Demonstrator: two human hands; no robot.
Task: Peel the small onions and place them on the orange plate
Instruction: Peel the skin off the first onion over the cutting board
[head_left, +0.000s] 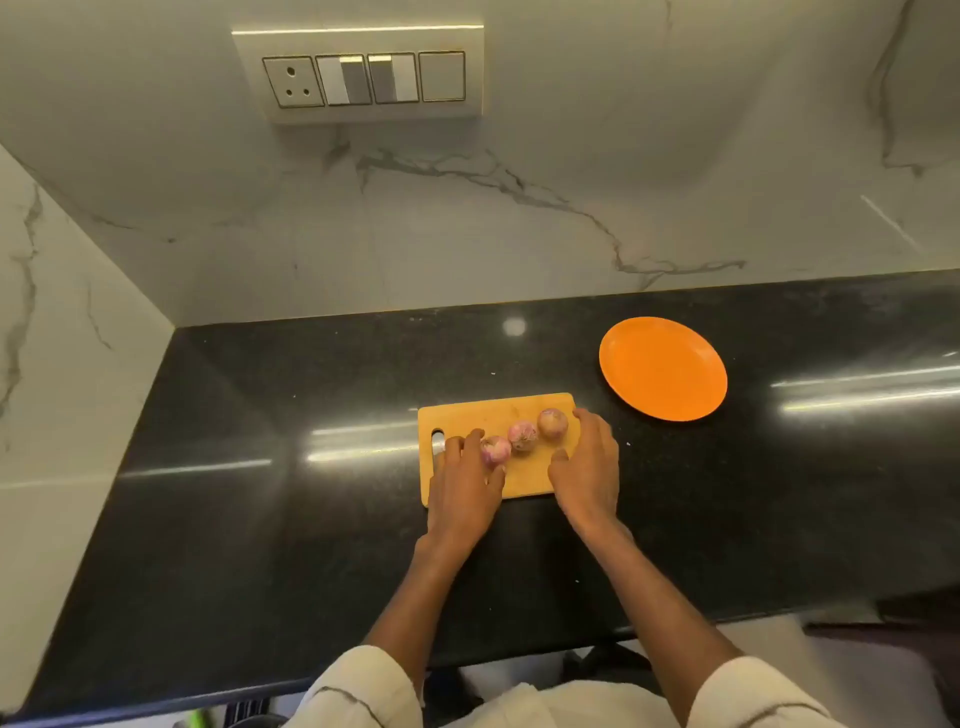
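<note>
Onions lie in front of you on the cutting board (498, 410), three of them in a short row that climbs from lower left to upper right. From the head view, the left onion (495, 450) is touching the fingers of your left hand (464, 491); the fingers are spread and fairly straight, and I cannot tell if the thumb already pinches it. The middle onion (522, 435) sits just beside it, and the right onion (552, 423) is near the fingertips of your right hand (588, 473), which rests on the right end of the board with relaxed fingers and holds nothing. So your two hands are apart, one at each end of the row, and each has an onion close to it. All three onions look unpeeled, with pink and brownish skin; which way their root and tip ends point is too small to tell.

The orange plate (662, 368) waits on the black counter (260, 519), up and to the right of the board, well apart from it and nearer to your right hand. Nothing lies on it, and nothing stands between the board and the plate. I judge the left onion is the natural first one to lift and peel. On the wall behind, a switch panel (363, 78) is far from the work.
</note>
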